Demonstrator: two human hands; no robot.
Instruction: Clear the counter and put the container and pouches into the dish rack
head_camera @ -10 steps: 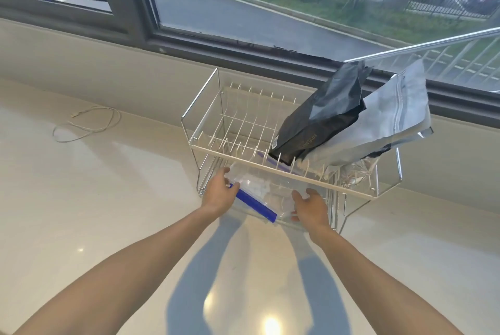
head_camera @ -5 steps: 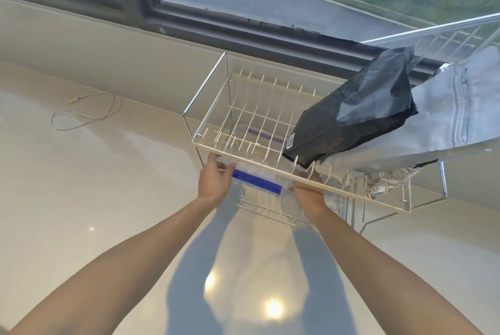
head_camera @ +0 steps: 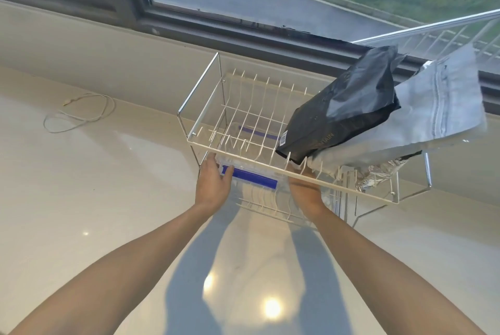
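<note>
A white two-tier wire dish rack (head_camera: 205, 121) stands on the counter under the window. A clear plastic container with blue clips (head_camera: 250, 176) sits in its lower tier, partly hidden by the upper tier's front bar. My left hand (head_camera: 213, 186) grips the container's left end and my right hand (head_camera: 304, 190) holds its right end, fingers tucked under the bar. On the upper tier's right side a black pouch (head_camera: 343, 110) leans on a silver-grey pouch (head_camera: 435, 110). A crinkled foil pouch (head_camera: 378, 176) pokes out beneath them.
A thin white cable (head_camera: 78, 114) lies looped on the pale glossy counter (head_camera: 94, 199) at the left. A low wall and dark window frame (head_camera: 189, 26) run behind the rack. The rack's metal legs (head_camera: 362, 215) splay to the right.
Both hands have pushed the clear container deeper into the rack's lower tier. The view has moved closer to the rack. The pouches on the upper tier stay put.
</note>
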